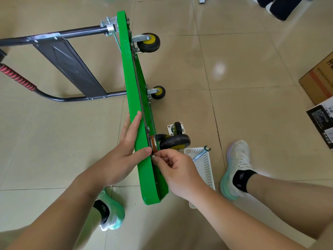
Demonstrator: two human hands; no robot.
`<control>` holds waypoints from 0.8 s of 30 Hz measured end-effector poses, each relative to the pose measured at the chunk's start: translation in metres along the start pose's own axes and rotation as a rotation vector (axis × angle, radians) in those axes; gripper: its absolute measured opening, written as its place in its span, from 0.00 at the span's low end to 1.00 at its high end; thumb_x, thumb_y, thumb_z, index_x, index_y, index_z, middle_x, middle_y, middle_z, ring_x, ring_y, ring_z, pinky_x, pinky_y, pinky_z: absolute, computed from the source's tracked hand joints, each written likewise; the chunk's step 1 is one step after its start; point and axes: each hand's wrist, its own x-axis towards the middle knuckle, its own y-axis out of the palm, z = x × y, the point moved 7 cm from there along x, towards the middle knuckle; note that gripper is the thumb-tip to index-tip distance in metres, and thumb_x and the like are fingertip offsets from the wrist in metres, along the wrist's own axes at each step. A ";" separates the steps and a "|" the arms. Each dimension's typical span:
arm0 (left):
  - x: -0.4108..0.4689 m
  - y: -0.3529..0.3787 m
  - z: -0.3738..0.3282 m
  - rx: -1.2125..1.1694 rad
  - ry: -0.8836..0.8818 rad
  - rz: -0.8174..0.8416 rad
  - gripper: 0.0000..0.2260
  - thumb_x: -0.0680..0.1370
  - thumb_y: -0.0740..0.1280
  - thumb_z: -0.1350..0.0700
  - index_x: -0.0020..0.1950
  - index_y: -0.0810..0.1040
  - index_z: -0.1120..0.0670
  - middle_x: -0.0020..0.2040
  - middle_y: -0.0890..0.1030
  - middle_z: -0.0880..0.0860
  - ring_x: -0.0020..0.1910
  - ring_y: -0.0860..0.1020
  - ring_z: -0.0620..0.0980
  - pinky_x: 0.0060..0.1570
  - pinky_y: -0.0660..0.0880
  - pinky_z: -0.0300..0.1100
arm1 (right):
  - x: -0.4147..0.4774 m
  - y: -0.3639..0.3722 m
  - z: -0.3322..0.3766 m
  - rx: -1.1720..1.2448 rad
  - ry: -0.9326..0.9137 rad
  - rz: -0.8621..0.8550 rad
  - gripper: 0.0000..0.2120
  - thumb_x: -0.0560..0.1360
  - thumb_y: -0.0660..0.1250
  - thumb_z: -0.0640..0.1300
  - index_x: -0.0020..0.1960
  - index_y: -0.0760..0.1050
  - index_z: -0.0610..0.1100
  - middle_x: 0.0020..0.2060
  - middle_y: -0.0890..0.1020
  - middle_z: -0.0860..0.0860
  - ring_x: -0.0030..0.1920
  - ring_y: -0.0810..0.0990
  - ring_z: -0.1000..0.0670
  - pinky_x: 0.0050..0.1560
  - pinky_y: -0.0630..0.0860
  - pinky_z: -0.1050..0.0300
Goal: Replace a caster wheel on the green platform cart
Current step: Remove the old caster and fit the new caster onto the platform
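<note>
Fastener [153, 157] at the near caster [174, 142] is pinched by the right hand [178, 170]; cart [131, 83] (on edge) is braced by the straight-fingered left hand [124, 152].

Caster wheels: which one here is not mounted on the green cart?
The small black caster lying loose on the floor, mounting plate bare, just beyond the nearest mounted wheel. The other three, yellow-hubbed, are on the cart.

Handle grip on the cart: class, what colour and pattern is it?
Red grip with dark spiral stripes; head view.
</note>
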 end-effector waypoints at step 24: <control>0.001 0.000 0.002 -0.010 0.001 -0.028 0.38 0.76 0.65 0.40 0.73 0.40 0.19 0.81 0.33 0.33 0.78 0.33 0.29 0.74 0.45 0.35 | -0.003 0.013 -0.008 0.119 0.170 -0.026 0.13 0.80 0.64 0.55 0.51 0.83 0.49 0.42 0.86 0.52 0.45 0.85 0.53 0.51 0.82 0.44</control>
